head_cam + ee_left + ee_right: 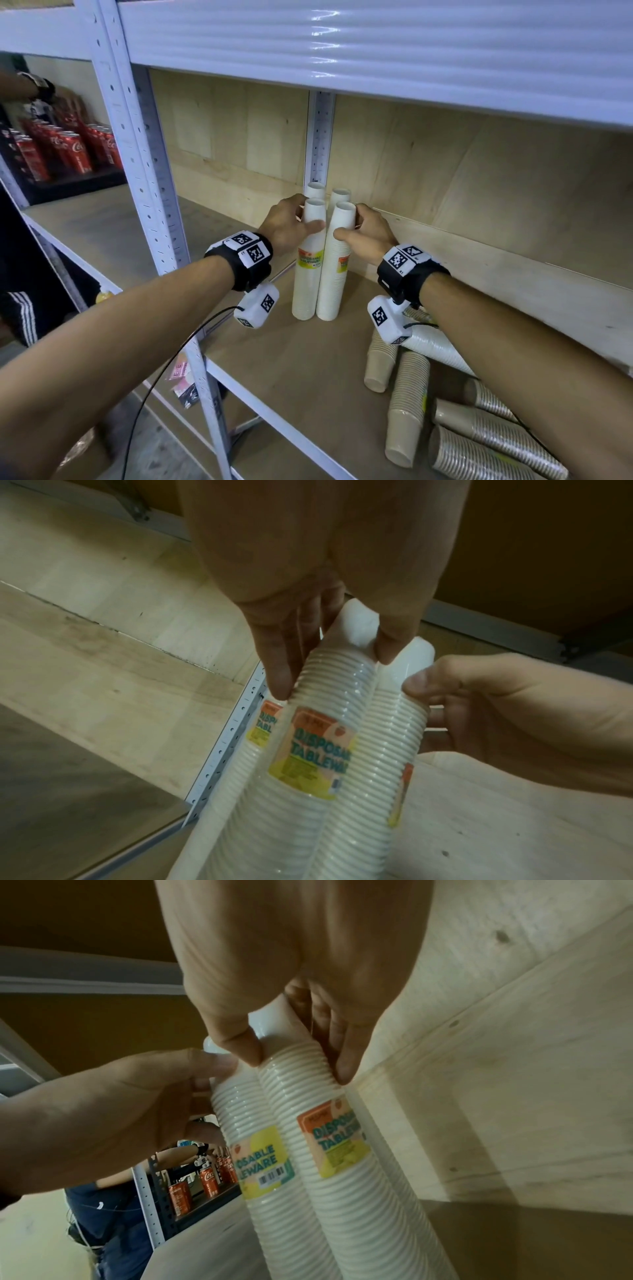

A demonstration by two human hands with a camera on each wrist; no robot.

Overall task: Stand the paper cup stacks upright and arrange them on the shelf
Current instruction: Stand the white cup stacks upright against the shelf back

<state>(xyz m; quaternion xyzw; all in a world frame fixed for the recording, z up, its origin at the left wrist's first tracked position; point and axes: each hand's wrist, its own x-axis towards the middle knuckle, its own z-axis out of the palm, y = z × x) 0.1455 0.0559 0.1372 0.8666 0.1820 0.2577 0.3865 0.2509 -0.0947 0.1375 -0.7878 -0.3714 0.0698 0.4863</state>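
Four white paper cup stacks stand upright, close together, at the back left of the wooden shelf (291,370). Two back stacks (315,190) (340,195) are beside the rear post. My left hand (310,216) (334,666) grips the front left stack (306,284) (308,777) near its top, thumb in front and fingers behind. My right hand (347,222) (294,1058) grips the front right stack (334,284) (342,1177) the same way. The two front stacks touch each other. Each carries a yellow and orange label.
Several brown cup stacks (407,404) (486,442) and a white one (435,346) lie on their sides at the shelf's front right, under my right forearm. An upper shelf (376,51) hangs overhead. Beyond the left post (137,154), another person's arm (20,85) reaches over red cans (68,147).
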